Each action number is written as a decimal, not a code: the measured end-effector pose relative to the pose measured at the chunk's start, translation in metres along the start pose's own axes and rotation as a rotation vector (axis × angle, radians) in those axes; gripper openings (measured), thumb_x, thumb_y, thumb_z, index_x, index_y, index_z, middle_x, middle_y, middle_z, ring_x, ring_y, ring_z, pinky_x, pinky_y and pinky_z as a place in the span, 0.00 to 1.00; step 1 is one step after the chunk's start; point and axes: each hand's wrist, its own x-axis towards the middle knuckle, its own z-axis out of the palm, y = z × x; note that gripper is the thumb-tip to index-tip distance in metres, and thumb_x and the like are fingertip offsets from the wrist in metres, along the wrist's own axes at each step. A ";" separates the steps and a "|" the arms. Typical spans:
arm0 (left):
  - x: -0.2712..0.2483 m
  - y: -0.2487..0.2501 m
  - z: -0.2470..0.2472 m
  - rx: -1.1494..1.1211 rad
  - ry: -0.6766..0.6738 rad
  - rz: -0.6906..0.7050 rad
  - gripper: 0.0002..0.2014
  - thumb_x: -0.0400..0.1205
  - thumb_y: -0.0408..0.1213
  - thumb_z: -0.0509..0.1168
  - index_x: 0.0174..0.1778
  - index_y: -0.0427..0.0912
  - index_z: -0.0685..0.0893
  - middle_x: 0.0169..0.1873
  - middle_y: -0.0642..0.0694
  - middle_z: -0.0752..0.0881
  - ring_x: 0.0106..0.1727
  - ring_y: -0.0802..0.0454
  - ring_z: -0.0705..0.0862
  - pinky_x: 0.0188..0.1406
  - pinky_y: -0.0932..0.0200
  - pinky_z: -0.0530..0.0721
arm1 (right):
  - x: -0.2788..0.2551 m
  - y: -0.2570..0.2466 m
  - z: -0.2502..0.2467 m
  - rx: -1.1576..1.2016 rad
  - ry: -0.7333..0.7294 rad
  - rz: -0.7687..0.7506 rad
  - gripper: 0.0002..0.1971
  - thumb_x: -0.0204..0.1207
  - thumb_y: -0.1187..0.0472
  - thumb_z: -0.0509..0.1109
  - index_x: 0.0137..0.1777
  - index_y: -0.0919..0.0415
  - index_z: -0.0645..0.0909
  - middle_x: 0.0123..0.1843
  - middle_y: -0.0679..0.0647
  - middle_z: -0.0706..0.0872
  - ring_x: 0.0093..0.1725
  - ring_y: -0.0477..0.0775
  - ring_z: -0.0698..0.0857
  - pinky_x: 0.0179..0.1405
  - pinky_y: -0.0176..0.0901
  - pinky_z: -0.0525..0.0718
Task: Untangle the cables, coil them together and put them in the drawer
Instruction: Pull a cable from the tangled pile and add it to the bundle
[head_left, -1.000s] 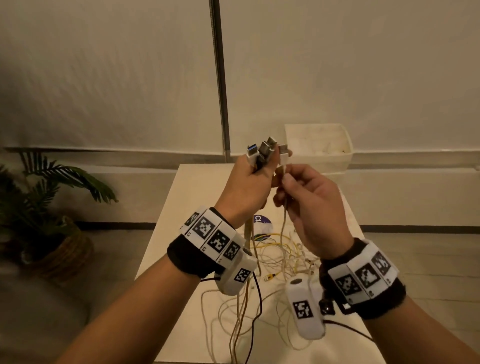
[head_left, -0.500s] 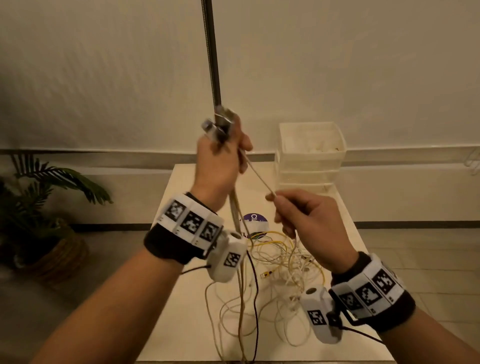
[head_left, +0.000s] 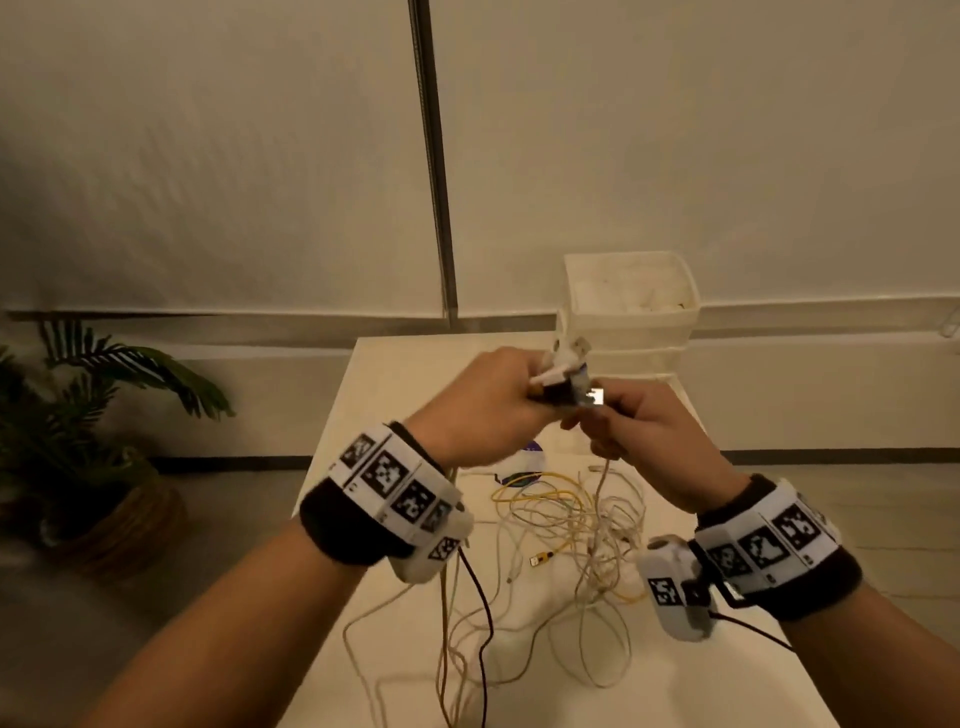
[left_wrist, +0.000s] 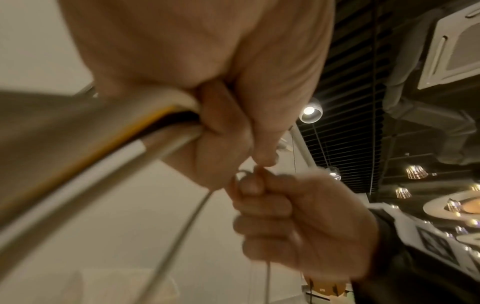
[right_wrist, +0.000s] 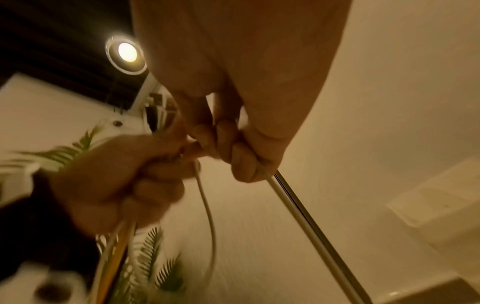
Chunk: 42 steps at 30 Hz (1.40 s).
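Observation:
My left hand (head_left: 498, 400) grips a bunch of cable ends, and their USB plugs (head_left: 569, 371) stick out past the knuckles. In the left wrist view the gripped cables (left_wrist: 145, 131) run white, yellow and black out of the fist (left_wrist: 221, 127). My right hand (head_left: 639, 436) touches the left one and pinches a thin white cable (head_left: 603, 478) that hangs down to the tangle (head_left: 566, 525) of white and yellow cables on the white table (head_left: 374, 415). The right wrist view shows that cable (right_wrist: 293, 197) leaving my curled fingers (right_wrist: 233, 152). The white drawer unit (head_left: 631, 312) stands at the table's back.
A dark vertical pole (head_left: 434, 182) rises behind the table against the wall. A potted palm (head_left: 67, 431) in a basket sits on the floor at the left. A round blue-and-white sticker (head_left: 524, 457) lies on the table under my hands.
My left hand came down from high by the pole and my right hand rose to meet it, so the two now touch in front of the drawer unit.

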 end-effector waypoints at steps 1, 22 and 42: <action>0.001 -0.003 0.006 -0.001 0.000 -0.015 0.09 0.81 0.40 0.69 0.35 0.50 0.84 0.33 0.51 0.87 0.35 0.54 0.83 0.35 0.59 0.79 | 0.003 -0.004 -0.001 0.057 -0.007 -0.006 0.14 0.80 0.65 0.65 0.46 0.80 0.81 0.25 0.51 0.69 0.25 0.46 0.64 0.29 0.44 0.61; 0.011 -0.001 -0.052 0.067 0.584 0.079 0.10 0.81 0.37 0.66 0.56 0.44 0.89 0.53 0.50 0.90 0.52 0.49 0.88 0.52 0.50 0.85 | -0.004 0.040 -0.009 0.105 0.089 0.114 0.15 0.84 0.65 0.60 0.38 0.65 0.82 0.28 0.61 0.70 0.28 0.53 0.67 0.29 0.42 0.67; 0.023 0.008 -0.072 -0.027 0.785 -0.081 0.08 0.82 0.34 0.66 0.40 0.46 0.88 0.46 0.44 0.91 0.47 0.50 0.85 0.40 0.58 0.77 | -0.005 0.029 -0.007 0.207 0.032 0.069 0.12 0.83 0.61 0.62 0.43 0.64 0.84 0.27 0.54 0.74 0.27 0.50 0.70 0.32 0.46 0.67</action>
